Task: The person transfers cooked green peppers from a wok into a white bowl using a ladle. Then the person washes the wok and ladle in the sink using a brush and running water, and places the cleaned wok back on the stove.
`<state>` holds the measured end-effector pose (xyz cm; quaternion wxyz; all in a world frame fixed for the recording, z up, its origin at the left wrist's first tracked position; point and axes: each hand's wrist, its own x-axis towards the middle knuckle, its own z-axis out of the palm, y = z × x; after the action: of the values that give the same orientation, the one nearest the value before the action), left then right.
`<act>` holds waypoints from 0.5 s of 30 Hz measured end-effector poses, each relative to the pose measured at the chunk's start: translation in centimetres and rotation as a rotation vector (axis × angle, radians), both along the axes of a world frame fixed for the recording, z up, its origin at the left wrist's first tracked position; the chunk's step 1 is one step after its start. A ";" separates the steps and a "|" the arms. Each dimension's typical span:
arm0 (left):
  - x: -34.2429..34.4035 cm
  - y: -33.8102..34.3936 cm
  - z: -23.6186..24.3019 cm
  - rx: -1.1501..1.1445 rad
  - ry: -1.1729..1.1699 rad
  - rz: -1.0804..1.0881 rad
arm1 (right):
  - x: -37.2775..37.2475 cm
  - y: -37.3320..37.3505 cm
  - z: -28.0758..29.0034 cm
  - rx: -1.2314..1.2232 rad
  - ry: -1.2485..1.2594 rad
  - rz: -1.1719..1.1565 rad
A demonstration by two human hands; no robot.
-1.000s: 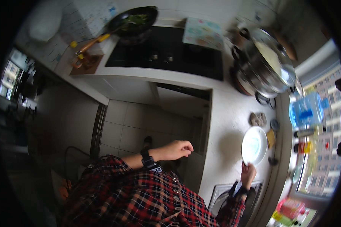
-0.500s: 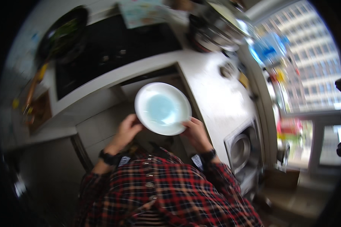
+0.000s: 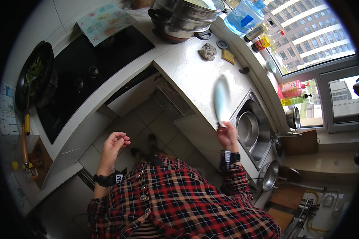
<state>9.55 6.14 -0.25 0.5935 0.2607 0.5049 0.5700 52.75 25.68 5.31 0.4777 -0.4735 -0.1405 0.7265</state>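
My right hand (image 3: 227,135) grips the lower rim of a pale blue-white plate (image 3: 221,99), which stands nearly edge-on above the white counter (image 3: 189,73), just left of the steel sink (image 3: 249,127). My left hand (image 3: 115,142) hangs free over the tiled floor (image 3: 147,123), fingers loosely curled and holding nothing. Both wrists carry dark bands, and my red plaid shirt (image 3: 179,203) fills the lower middle.
A black cooktop (image 3: 87,67) with a dark pan of greens (image 3: 34,77) lies to the left. Stacked steel pots (image 3: 185,16), a rag (image 3: 208,51), a sponge (image 3: 228,56), bottles (image 3: 291,88) and a water jug (image 3: 243,18) line the windowed counter. A steel bowl (image 3: 247,129) sits in the sink.
The plate was held flat in both hands before my chest. My left hand has let go and dropped away; my right hand alone has carried the plate over the counter, tilted on edge.
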 end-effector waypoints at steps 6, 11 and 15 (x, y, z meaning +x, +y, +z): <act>1.0 1.7 1.7 -0.050 0.036 -0.030 | 11.6 2.5 1.8 0.082 0.417 -0.289; 1.9 4.1 3.1 -0.024 0.058 -0.051 | 12.0 4.3 1.2 0.001 0.367 -0.169; 2.7 4.4 3.9 0.034 0.043 -0.029 | 5.3 6.1 -0.3 -0.101 0.264 0.082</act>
<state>12.26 10.55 3.67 0.5863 0.2902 0.5039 0.5640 58.02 31.82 5.03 0.4376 -0.3911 -0.0589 0.8075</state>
